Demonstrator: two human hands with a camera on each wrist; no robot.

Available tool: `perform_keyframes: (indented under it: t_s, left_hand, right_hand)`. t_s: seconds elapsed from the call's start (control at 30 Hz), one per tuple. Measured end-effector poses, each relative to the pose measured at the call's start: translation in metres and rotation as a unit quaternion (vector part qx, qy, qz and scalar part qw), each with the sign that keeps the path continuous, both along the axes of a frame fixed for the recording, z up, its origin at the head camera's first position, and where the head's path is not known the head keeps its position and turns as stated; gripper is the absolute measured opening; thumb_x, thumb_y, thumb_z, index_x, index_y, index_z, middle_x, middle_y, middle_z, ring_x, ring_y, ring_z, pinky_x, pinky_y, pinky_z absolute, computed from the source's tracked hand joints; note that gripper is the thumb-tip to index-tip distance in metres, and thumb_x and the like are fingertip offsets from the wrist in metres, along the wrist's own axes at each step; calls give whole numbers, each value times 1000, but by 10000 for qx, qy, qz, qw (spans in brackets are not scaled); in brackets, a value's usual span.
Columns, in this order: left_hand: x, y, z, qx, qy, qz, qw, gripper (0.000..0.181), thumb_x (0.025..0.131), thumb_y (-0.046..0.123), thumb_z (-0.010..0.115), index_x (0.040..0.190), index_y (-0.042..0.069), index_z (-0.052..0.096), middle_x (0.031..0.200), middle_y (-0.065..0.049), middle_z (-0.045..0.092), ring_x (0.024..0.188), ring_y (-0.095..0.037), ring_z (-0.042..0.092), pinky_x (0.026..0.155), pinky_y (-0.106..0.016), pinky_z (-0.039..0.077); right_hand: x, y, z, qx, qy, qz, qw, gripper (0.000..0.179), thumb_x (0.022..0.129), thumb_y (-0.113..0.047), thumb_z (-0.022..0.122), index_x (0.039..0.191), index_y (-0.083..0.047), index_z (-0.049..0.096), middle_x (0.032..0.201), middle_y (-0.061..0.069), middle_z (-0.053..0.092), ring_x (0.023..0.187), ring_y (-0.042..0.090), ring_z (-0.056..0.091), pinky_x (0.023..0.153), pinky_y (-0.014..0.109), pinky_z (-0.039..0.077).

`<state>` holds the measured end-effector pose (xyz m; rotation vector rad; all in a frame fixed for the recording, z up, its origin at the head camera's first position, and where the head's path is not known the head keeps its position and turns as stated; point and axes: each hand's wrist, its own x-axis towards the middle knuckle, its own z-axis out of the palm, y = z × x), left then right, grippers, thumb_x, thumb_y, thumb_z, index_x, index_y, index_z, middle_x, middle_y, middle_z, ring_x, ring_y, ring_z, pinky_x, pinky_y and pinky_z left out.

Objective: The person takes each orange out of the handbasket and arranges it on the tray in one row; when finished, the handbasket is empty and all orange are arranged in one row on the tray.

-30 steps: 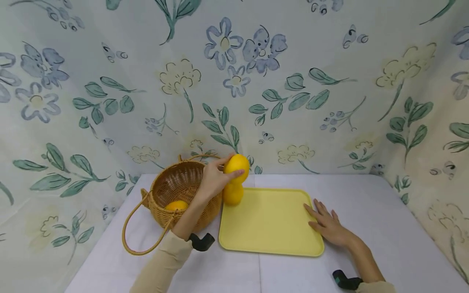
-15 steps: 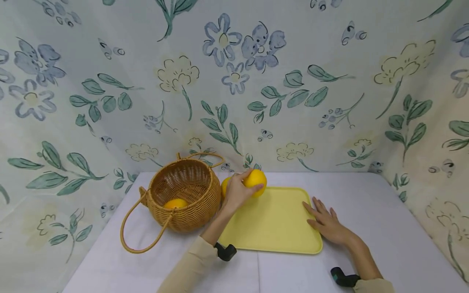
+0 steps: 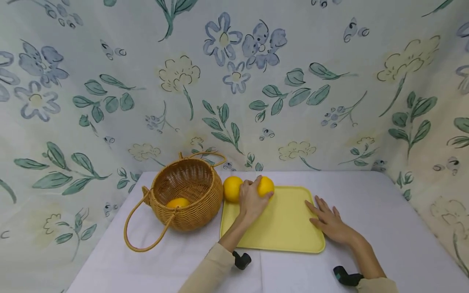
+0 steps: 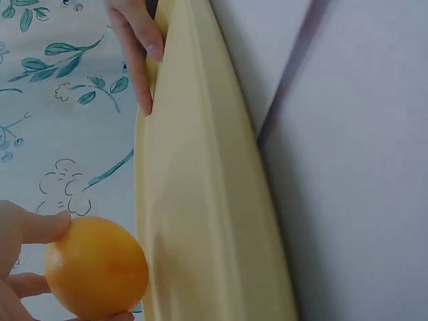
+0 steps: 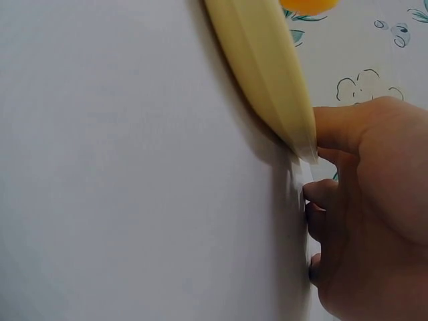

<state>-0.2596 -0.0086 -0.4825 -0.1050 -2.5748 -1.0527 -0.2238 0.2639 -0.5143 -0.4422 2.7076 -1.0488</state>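
My left hand point(image 3: 253, 200) holds an orange point(image 3: 266, 186) over the back left part of the yellow tray point(image 3: 282, 228); in the left wrist view the thumb and fingers curl round this orange point(image 4: 97, 267). Just left of that hand, a second orange point(image 3: 232, 189) sits at the tray's back left corner. My right hand point(image 3: 331, 221) rests at the tray's right edge, fingers spread, with thumb and index finger over the rim. In the right wrist view, the right hand point(image 5: 374, 194) touches the rim of the tray point(image 5: 267, 73).
A brown wicker basket point(image 3: 198, 211) stands left of the tray, its handles folded out. Inside lies another orange fruit point(image 3: 178, 202), partly hidden by the basket wall. A white cloth point(image 3: 146, 268) covers the table, and a floral curtain point(image 3: 256, 122) hangs behind it.
My left hand has carried the orange from beside the basket rightward and down to the tray. The second orange now shows more fully. The right hand has stayed at the tray's edge.
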Motion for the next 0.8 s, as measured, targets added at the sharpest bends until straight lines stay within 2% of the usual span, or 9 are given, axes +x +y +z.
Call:
perform_keyframes:
  t_s: [0.17, 0.27, 0.43, 0.53, 0.67, 0.8]
  left_hand:
    - [1, 8, -6, -429, 170, 379, 9982, 62, 83, 33, 88, 137, 12, 68, 114, -21, 66, 104, -31, 58, 83, -40, 57]
    - [-2, 11, -7, -690, 245, 492, 9961, 63, 84, 34, 87, 138, 10, 66, 121, -22, 63, 110, -32, 57, 82, -40, 60]
    - [-8, 14, -7, -1089, 292, 456, 9926, 66, 90, 38, 81, 142, 4, 59, 133, -19, 56, 119, -31, 54, 71, -35, 62]
    - [-8, 14, -8, -1264, 270, 503, 9903, 69, 92, 41, 79, 144, 1, 56, 134, -18, 56, 119, -30, 53, 67, -32, 61]
    - [-4, 11, -10, -1370, 98, 554, 9890, 72, 94, 42, 76, 147, 0, 53, 135, -17, 55, 122, -30, 52, 67, -32, 61]
    - [-1, 5, -10, -1254, -2, 488, 9909, 73, 94, 38, 76, 150, -1, 50, 139, -19, 53, 126, -32, 51, 72, -38, 63]
  right_hand:
    - [-3, 2, 1, 11, -53, 59, 10000, 65, 107, -33, 54, 159, 1, 35, 167, 37, 3, 154, 58, -7, 117, 75, -17]
    - [-4, 4, 0, 2, -80, 49, 10000, 66, 107, -34, 54, 159, 1, 33, 167, 37, 2, 153, 58, -8, 116, 75, -18]
    - [-6, 6, 1, 44, -51, -46, 10000, 67, 107, -34, 53, 160, 0, 32, 168, 35, 1, 154, 58, -8, 116, 75, -18]
    - [-5, 6, 1, -5, -8, -49, 10000, 66, 107, -33, 54, 159, 2, 33, 167, 36, 2, 153, 59, -7, 116, 75, -18]
    - [-5, 4, -1, -42, -45, 14, 10000, 66, 106, -33, 54, 158, 3, 34, 167, 37, 3, 153, 60, -6, 115, 77, -18]
    - [-7, 1, -1, 17, -95, 79, 9999, 66, 107, -34, 54, 158, 2, 34, 167, 37, 3, 153, 60, -7, 115, 77, -18]
